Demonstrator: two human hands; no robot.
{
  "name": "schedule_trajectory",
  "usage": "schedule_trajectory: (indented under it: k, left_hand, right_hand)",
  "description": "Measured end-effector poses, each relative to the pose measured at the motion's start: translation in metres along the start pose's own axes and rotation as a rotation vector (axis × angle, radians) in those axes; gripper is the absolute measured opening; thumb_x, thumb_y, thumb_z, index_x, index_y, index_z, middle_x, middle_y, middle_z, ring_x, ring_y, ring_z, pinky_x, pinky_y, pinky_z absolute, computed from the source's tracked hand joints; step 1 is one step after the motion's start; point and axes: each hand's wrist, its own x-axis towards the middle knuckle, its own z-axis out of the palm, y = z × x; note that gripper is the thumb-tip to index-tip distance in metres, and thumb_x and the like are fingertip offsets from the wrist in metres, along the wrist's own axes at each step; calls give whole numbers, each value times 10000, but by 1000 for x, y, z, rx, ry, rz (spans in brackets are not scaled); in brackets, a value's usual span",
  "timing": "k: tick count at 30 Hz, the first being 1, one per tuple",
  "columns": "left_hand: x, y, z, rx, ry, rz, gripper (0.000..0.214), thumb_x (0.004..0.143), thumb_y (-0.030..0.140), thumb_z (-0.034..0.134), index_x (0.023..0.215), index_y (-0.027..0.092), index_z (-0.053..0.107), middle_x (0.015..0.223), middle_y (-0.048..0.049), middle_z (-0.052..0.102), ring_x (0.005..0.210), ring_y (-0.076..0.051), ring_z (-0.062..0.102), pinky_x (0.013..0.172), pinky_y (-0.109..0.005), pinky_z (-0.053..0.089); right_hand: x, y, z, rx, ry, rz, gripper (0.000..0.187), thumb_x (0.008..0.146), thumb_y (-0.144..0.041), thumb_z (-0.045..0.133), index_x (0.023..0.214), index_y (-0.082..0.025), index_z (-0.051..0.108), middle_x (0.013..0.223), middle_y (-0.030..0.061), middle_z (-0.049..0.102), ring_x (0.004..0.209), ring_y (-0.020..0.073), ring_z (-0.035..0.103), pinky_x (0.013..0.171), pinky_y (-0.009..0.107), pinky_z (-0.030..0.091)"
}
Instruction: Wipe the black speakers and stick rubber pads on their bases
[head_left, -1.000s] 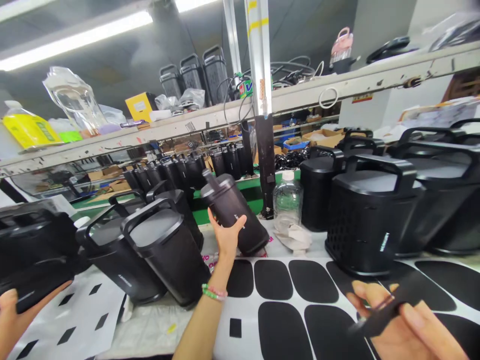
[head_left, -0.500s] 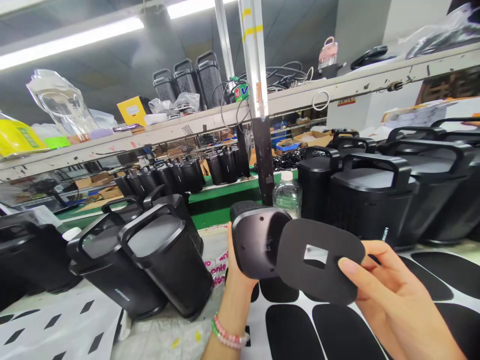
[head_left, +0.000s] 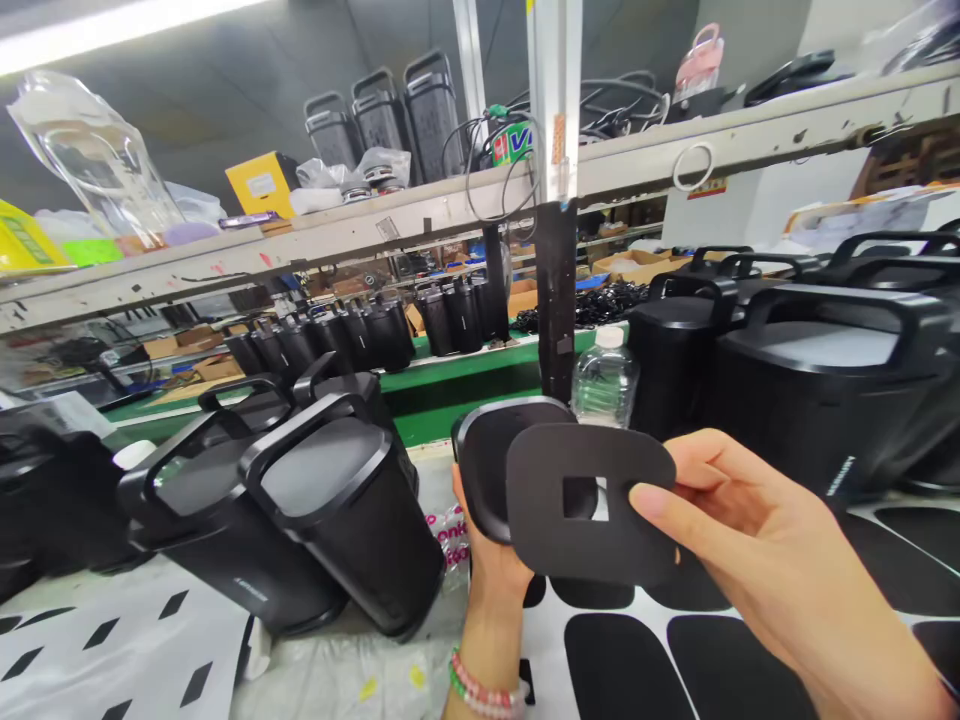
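My left hand (head_left: pixel 496 572) is wrapped round a black housing (head_left: pixel 484 452), its flat rounded-square end turned toward me. A thin black pad (head_left: pixel 546 545) with rounded corners and a rectangular cutout is pinched at its right edge between the thumb and fingers of my right hand (head_left: pixel 750 535). From my viewpoint the pad overlaps the right part of the housing's end; whether the two touch, I cannot tell. Through the cutout I see part of the housing and a strip of white. Below lies a white sheet (head_left: pixel 551 625) bearing several black pads (head_left: pixel 619 665).
Black housings with handles stand on the left (head_left: pixel 345 530) and right (head_left: pixel 802 400). A clear bottle (head_left: pixel 604 385) is behind my hands, beside a post (head_left: pixel 556 300). Another white sheet (head_left: pixel 60 650) with small black pieces lies at lower left. Above runs a loaded shelf (head_left: pixel 315 240).
The pad has moved left and now covers more of the housing's end, with the housing showing through its cutout. The housing's end has tilted slightly. My view has shifted a little.
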Motion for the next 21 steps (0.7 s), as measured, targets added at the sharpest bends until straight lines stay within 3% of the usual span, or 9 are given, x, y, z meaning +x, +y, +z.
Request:
schedule_trajectory:
  k: [5,12,21]
  left_hand:
    - [5,-1,7,-113,-25,-70,559,881,636,507,1171,199,700,1158,-102,735,1126,-298,663,990,-462,538]
    - [2,-12,4,-164,-13,-57,486,931,568,463,1266,264,641,1230,-61,710,1062,-244,691,905,-385,569]
    - [4,-11,0,-160,-72,-84,542,913,621,455,1165,210,703,1122,-88,747,1000,-252,710,806,-340,588]
  right_hand:
    - [19,1,6,-77,-121,-95,310,669,-418,839,756,-213,623,702,-18,587,581,98,541,458,178,464]
    - [36,13,3,-94,-138,-82,333,694,-437,823,768,-199,603,698,-18,602,568,97,547,488,194,465]
    - [31,13,10,-37,-172,-58,319,669,-415,841,724,-203,608,665,-25,605,553,94,543,446,178,441]
